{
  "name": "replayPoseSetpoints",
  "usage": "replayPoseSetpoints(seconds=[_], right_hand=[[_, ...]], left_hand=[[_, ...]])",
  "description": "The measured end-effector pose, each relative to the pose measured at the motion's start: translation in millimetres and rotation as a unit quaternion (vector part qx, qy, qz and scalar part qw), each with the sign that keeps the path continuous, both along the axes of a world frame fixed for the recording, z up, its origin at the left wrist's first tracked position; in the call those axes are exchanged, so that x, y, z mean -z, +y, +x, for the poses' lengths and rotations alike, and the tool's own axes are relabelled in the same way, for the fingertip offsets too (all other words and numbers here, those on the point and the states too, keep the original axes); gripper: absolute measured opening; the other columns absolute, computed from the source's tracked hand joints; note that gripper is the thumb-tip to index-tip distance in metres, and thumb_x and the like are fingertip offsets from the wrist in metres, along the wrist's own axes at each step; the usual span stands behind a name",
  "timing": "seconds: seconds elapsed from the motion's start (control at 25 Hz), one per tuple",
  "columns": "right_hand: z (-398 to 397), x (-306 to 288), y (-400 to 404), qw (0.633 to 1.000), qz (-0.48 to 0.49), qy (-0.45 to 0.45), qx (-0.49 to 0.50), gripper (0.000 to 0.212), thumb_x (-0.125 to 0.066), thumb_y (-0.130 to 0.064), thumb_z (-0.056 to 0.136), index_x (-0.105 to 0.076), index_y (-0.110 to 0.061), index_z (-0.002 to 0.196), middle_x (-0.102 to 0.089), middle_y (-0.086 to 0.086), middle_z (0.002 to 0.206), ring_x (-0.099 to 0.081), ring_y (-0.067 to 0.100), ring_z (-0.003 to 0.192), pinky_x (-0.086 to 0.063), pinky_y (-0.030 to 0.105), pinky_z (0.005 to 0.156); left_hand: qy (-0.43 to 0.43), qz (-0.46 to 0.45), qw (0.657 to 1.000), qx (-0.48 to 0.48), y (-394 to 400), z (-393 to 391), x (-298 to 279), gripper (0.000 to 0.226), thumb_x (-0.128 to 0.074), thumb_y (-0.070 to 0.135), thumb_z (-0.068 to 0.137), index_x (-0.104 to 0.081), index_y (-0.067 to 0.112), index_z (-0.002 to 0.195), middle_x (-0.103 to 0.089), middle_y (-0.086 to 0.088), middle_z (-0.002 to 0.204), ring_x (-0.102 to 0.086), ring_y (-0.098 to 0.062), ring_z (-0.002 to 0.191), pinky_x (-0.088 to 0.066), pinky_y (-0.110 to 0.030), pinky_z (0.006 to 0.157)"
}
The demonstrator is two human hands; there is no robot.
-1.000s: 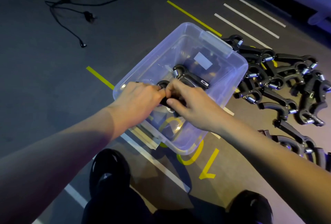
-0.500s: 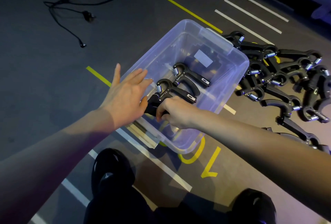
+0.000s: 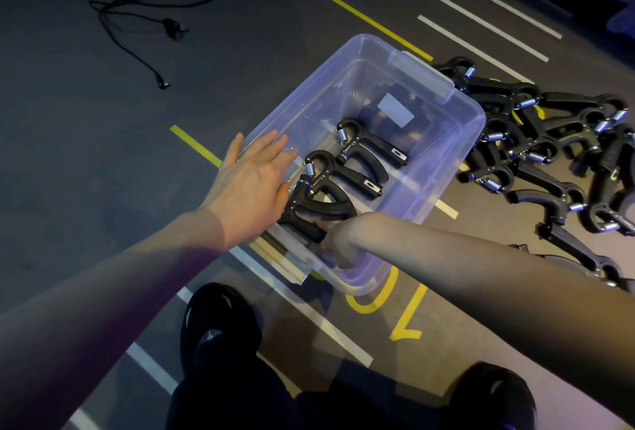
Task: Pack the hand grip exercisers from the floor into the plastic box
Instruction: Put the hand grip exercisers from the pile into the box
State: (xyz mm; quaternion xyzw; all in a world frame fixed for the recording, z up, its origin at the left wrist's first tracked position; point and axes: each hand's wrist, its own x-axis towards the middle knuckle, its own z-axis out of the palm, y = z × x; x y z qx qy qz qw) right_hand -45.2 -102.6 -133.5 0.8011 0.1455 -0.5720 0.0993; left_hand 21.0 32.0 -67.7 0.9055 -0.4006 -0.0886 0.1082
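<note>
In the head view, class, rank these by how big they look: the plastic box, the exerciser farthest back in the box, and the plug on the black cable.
1. plastic box
2. far exerciser
3. cable plug, though it lies farther off, so only apparent size counts.

I crouch on the dark, rubbery floor [image 3: 86, 161] of what looks like a gym or training hall. White and yellow painted lines [image 3: 378, 25] and yellow painted numerals [image 3: 405, 309] run around my hands, a loose black cable [image 3: 137, 17] trails off beyond my left hand, and a heap of hand grip exercisers [image 3: 549, 154] lies to my right.
</note>
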Motion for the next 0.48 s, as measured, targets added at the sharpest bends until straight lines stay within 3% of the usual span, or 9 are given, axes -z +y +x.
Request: replayPoseSetpoints(seconds=[0.24, 0.48], right_hand=[[-1, -18, 4, 0.999, -0.025, -0.031, 0.011, 0.065, -0.047, -0.025, 0.095, -0.015, -0.016, 0.150, -0.003, 0.006, 0.159, -0.036, 0.029, 0.136, -0.041, 0.036, 0.098], [-3, -36, 3, 0.997, -0.024, -0.069, -0.020, 0.058, -0.044, -0.026, 0.097, -0.019, -0.024, 0.149, -0.004, 0.001, 0.158, -0.034, 0.026, 0.135, -0.040, 0.033, 0.094]], left_hand=[[0.018, -0.011, 1.000, -0.006, -2, 1, 1, 0.050, -0.051, 0.016, 0.091, -0.039, 0.014, 0.140, -0.029, -0.005, 0.152, -0.015, -0.018, 0.144, 0.001, -0.047, 0.114], [0.022, -0.004, 1.000, -0.012, -4, 1, 0, 0.051, -0.051, 0.017, 0.091, -0.038, 0.017, 0.140, -0.028, -0.002, 0.152, -0.014, -0.015, 0.143, 0.002, -0.044, 0.114]])
